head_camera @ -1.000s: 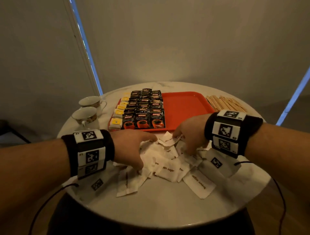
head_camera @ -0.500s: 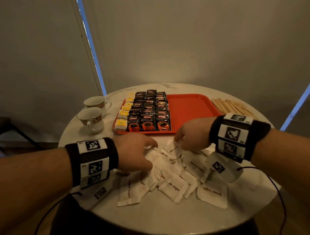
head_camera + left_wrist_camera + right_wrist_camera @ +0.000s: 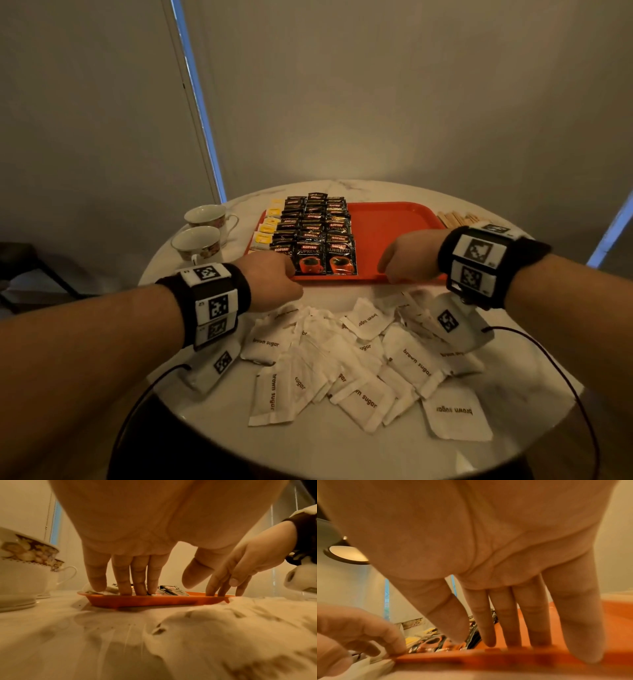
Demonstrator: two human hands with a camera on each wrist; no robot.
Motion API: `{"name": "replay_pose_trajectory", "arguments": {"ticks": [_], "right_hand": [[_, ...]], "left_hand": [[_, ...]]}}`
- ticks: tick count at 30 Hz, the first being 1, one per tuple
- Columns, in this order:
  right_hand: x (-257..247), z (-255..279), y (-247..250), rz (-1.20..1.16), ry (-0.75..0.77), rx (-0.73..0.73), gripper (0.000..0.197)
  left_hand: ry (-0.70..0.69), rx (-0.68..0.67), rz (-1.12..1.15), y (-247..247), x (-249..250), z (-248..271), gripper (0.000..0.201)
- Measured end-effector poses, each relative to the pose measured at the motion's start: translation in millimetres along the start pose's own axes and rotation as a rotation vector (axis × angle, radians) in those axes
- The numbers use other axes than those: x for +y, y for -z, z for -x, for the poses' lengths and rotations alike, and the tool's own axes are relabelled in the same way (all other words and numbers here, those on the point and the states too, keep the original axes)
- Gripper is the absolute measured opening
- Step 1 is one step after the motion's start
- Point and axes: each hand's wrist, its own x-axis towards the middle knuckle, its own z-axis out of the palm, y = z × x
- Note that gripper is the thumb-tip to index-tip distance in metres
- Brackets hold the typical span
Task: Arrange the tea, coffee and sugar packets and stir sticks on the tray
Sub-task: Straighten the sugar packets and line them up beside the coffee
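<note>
A: Both hands lie open on the tray's near rim, left hand fingers straight on the coffee packets, right hand holding nothing.

B: Sugar packets sit loose just before it; pulling the tray could bury them; stir sticks beside its far corner.

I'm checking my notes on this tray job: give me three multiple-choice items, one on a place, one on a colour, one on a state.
1. Where do the brown sugar packets lie?
A on the tray
B on the table, nearer than the tray
C in a cup

2. The tray is:
A blue
B white
C orange-red

3. The left hand has:
A straight fingers down at the tray's near edge
B a cup in its grip
C a fist

B: they lie scattered before the tray.
C: rim and floor show orange-red.
A: the left wrist view shows it.
</note>
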Motion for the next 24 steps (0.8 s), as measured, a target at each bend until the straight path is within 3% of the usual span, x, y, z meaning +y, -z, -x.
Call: {"name": "replay_pose_trajectory", "arguments": {"ticks": [13, 17, 21, 24], "right_hand": [[1, 17, -19, -0.111, 0.032, 0.032, 0.034], [-31, 34, -15, -0.144, 0.169, 0.109, 0.053], [-74, 39, -17, -0.015, 0.306, -0.003, 0.09], [-94, 33, -21, 0.101, 0.32, -0.002, 0.088]], "left_hand": [[-0.107, -0.03, -0.003, -6, -9, 31, 0.05], [-0.153, 0.006, -0.008, -7, -15, 45, 0.054], [-0.102, -0.051, -0.008, -11, -16, 46, 0.044], [-0.065, -0.068, -0.023, -11, -17, 42, 0.042]]}}
